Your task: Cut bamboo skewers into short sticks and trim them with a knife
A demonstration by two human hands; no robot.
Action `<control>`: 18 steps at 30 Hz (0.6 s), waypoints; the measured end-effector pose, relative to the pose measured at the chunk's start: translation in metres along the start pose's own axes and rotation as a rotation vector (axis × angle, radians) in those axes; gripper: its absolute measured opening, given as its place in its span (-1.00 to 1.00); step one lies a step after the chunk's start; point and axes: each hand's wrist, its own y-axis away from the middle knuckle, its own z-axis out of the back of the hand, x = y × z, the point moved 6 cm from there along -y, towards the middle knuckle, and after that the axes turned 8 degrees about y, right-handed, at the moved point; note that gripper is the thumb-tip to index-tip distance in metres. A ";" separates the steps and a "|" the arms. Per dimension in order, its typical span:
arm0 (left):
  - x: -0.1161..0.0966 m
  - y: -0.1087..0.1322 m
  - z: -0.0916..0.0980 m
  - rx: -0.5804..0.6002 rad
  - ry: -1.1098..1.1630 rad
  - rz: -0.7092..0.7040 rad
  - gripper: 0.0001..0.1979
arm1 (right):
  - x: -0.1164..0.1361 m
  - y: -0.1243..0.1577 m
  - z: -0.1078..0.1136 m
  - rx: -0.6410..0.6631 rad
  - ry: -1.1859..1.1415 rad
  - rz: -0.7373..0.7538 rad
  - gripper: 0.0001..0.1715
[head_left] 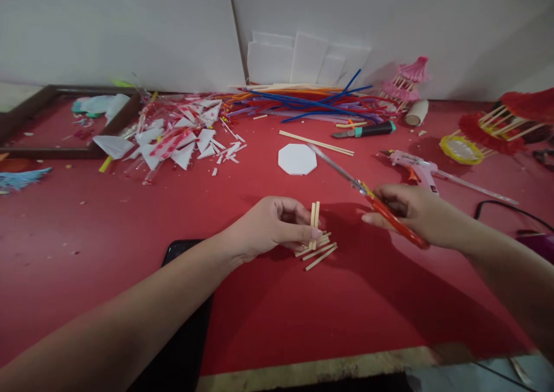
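Note:
My left hand [270,226] pinches two short wooden sticks [315,216] upright between thumb and fingers, just above a small heap of cut wooden sticks [318,252] on the red table [130,219]. My right hand [418,213] is closed round the orange handles of a pair of scissors [367,193], whose metal blades point up and to the left, away from the sticks. A white octagonal foam piece [297,159] lies beyond the hands, and long wooden sticks [315,142] lie behind it.
A pink glue gun [415,167] and a craft knife [366,130] lie right of centre. Coloured straws [303,100] and white foam sheets [303,60] line the wall. Paper scraps [177,135] are scattered at left. Red and pink tasselled models [511,120] stand right. A black phone [182,334] lies under my left forearm.

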 end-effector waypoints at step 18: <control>-0.001 0.003 -0.006 0.116 -0.062 -0.037 -0.88 | 0.027 0.034 -0.003 0.348 0.179 0.006 -0.56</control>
